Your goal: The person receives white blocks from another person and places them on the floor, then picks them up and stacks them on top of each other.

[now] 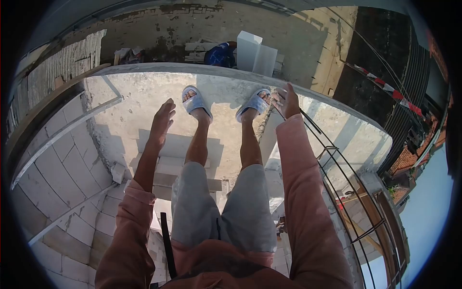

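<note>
My left hand (163,120) hangs over the pale concrete ledge, its fingers loosely bent and nothing visible in them. My right hand (287,101) is raised beside my right foot, fingers apart, the tips whitish with dust; it appears to hold nothing. Closest to it is a steel rebar cage (329,148) running down along my right sleeve. Both feet, in grey-blue slide sandals (197,103), stand on the concrete ledge (159,91). Beyond its outer edge, two white blocks (249,50) stand upright near the right foot.
A block wall (57,144) with slanted metal bars (72,126) rises at left. Below the edge is a blue rounded shape (220,55), possibly a person's clothing. Red-and-white tape (392,92) and cables cross at right, by a corrugated roof (409,91). Blocks (175,166) lie behind my legs.
</note>
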A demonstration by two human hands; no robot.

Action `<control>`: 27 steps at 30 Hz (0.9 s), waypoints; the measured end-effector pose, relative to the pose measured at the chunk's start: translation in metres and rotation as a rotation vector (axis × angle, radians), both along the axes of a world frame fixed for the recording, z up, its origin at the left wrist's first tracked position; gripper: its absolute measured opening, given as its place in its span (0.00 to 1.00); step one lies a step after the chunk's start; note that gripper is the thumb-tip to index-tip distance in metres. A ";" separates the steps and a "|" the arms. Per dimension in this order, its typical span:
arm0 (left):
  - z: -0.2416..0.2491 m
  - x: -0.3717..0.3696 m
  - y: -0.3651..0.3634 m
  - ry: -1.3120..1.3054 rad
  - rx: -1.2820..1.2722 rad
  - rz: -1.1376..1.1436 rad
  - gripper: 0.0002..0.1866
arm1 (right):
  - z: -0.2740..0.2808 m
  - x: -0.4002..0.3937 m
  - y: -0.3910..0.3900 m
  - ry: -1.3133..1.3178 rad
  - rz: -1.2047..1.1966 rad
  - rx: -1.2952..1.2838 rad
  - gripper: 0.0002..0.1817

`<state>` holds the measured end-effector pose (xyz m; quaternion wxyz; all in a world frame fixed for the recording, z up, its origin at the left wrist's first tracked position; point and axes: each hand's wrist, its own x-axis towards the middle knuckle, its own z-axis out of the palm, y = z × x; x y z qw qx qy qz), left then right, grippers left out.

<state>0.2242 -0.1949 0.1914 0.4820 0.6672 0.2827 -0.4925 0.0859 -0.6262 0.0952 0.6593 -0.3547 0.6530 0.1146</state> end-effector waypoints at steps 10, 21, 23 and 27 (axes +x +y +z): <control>-0.185 0.103 -0.181 -0.111 -0.125 -0.192 0.50 | -0.149 0.027 -0.055 -0.033 0.132 0.103 0.52; -0.427 0.138 -0.257 -0.385 -0.022 -0.318 0.54 | -0.324 0.046 -0.091 -0.017 0.068 0.184 0.60; -0.444 0.141 -0.264 -0.379 -0.034 -0.328 0.53 | -0.334 0.061 -0.095 0.007 0.101 0.130 0.60; -0.473 0.144 -0.280 -0.310 -0.065 -0.349 0.52 | -0.342 0.085 -0.113 -0.024 0.050 0.111 0.57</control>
